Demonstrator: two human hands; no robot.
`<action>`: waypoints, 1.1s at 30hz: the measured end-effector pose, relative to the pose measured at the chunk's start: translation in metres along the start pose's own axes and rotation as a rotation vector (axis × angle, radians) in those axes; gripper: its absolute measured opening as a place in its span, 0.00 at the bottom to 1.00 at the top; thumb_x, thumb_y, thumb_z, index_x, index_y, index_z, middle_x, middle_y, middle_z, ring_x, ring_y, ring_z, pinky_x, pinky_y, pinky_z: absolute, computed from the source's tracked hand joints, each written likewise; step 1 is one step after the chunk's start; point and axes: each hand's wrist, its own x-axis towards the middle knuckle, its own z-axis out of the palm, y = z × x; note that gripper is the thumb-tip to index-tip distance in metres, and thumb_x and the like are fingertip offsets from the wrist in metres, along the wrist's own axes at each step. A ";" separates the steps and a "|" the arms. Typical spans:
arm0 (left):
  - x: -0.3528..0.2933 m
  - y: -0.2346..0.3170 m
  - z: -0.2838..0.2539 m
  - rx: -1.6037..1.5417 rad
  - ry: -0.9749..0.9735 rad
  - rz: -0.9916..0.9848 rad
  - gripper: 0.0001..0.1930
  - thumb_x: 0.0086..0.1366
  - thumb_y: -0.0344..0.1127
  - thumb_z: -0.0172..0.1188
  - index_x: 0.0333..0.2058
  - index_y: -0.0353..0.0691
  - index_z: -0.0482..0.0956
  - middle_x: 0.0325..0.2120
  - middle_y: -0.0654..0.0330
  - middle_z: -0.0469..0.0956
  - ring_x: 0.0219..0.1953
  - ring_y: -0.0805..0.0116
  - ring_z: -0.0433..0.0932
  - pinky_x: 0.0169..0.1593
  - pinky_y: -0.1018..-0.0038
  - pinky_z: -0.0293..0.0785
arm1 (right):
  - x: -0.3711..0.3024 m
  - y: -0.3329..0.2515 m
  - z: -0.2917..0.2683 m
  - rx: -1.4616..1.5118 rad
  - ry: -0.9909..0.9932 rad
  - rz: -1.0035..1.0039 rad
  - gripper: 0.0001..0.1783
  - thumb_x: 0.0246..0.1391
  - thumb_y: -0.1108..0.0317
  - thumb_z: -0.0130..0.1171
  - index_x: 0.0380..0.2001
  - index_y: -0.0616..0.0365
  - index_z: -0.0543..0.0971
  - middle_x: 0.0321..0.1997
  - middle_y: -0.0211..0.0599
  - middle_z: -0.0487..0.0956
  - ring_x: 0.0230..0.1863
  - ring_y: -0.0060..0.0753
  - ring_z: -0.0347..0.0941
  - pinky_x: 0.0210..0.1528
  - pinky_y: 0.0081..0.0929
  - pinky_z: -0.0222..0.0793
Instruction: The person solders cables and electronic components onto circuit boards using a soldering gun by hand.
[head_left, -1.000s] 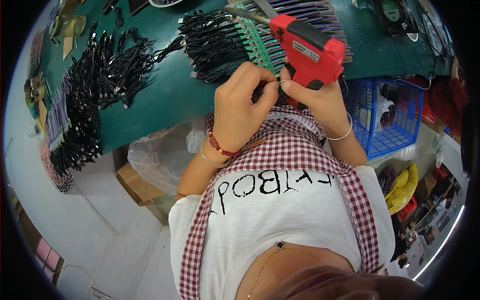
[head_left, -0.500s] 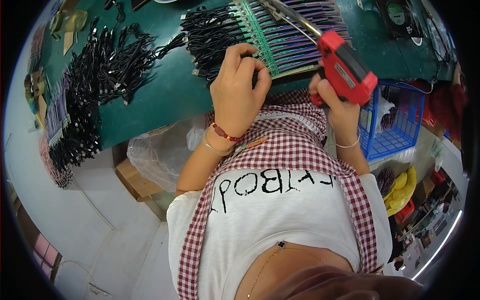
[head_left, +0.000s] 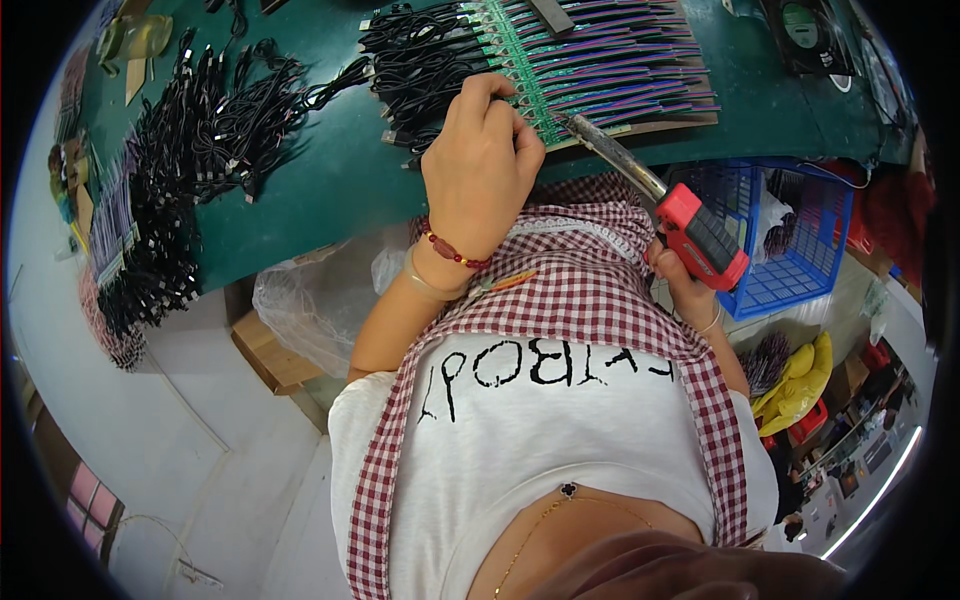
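My right hand [head_left: 688,292] is wrapped round the handle of a red and black soldering gun [head_left: 702,240]. Its metal barrel points up and left, and the tip is at the near end of a row of small green circuit boards [head_left: 520,70]. My left hand [head_left: 478,165] is closed, fingertips pinched at the left edge of that row; what they hold is hidden. Black USB cables [head_left: 420,75] run left from the boards, and multicoloured ribbon wires [head_left: 620,65] run right. A dark flat bar [head_left: 550,15] lies across the boards.
More bundled black cables [head_left: 235,130] cover the left of the green table [head_left: 300,215]. A blue plastic crate [head_left: 785,285] stands below the table's right side. Beneath the front edge are a clear plastic bag [head_left: 320,300] and a cardboard box [head_left: 270,350].
My right hand has drawn down toward me with the soldering gun, bringing its tip from the far part of the row to the near end. My left hand has barely moved.
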 end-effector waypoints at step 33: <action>0.005 0.002 -0.002 0.051 -0.031 0.023 0.05 0.46 0.26 0.57 0.20 0.37 0.69 0.35 0.63 0.72 0.25 0.62 0.74 0.25 0.71 0.71 | -0.003 -0.004 0.003 -0.256 0.023 -0.068 0.12 0.44 0.65 0.63 0.29 0.61 0.77 0.26 0.36 0.73 0.25 0.31 0.71 0.26 0.23 0.64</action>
